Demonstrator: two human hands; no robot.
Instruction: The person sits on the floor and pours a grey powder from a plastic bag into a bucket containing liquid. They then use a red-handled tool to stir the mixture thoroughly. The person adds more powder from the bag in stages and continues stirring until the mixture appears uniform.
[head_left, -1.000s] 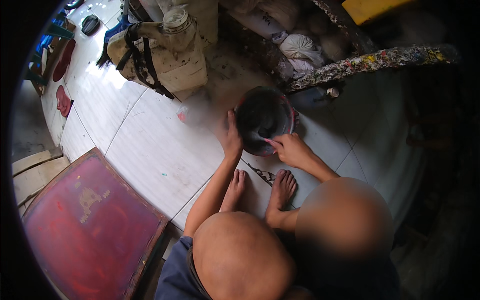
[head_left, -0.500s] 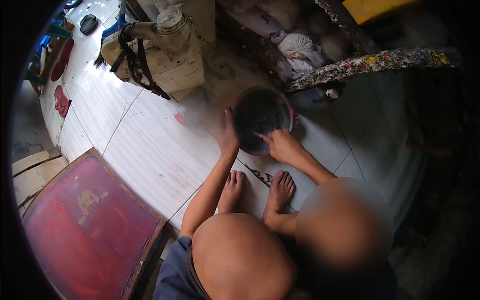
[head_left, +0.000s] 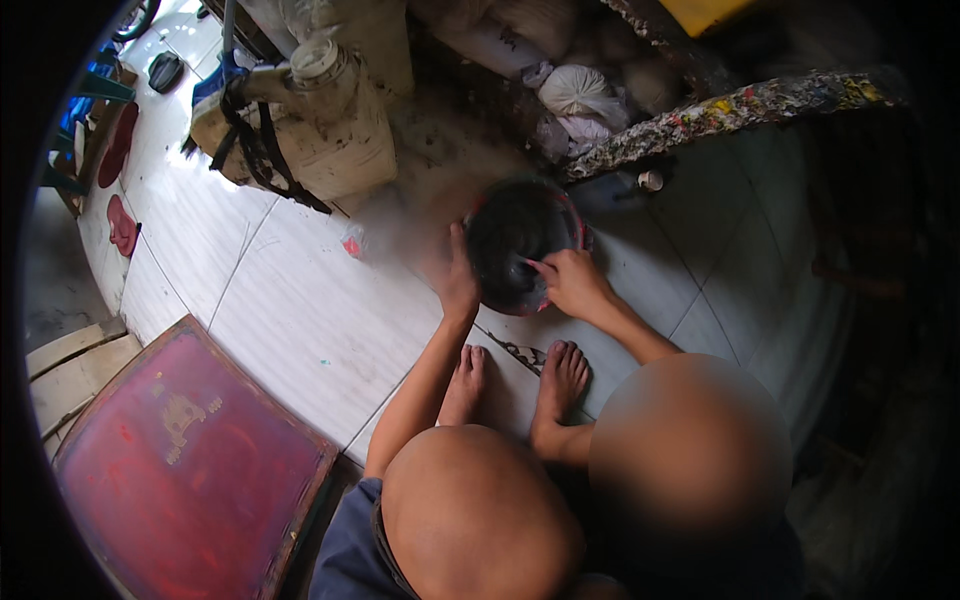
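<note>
A round dark basin (head_left: 503, 290) with a reddish rim stands on the tiled floor in front of my feet. Inside it lies a dark grey, wet-looking mass with a pale swirl. My left hand (head_left: 459, 285) grips the basin's left side, its fingers partly blurred along the wall. Over the right front part of the rim, my right hand (head_left: 577, 284) is closed, with its front end reaching into the basin. A thin pale tip shows at those fingers, too small for me to name.
A dirty plastic jerrycan (head_left: 345, 150) with black straps stands at the far left. Behind the basin are tied white bags (head_left: 580, 92) and a paint-crusted beam (head_left: 740, 112). A worn red panel (head_left: 200, 460) lies at the near left. Red sandals (head_left: 123, 226) are farther left.
My right hand has shifted slightly right and up at the basin's rim, and the swirl inside looks different. My left hand keeps its hold. The whole view has shifted a little.
</note>
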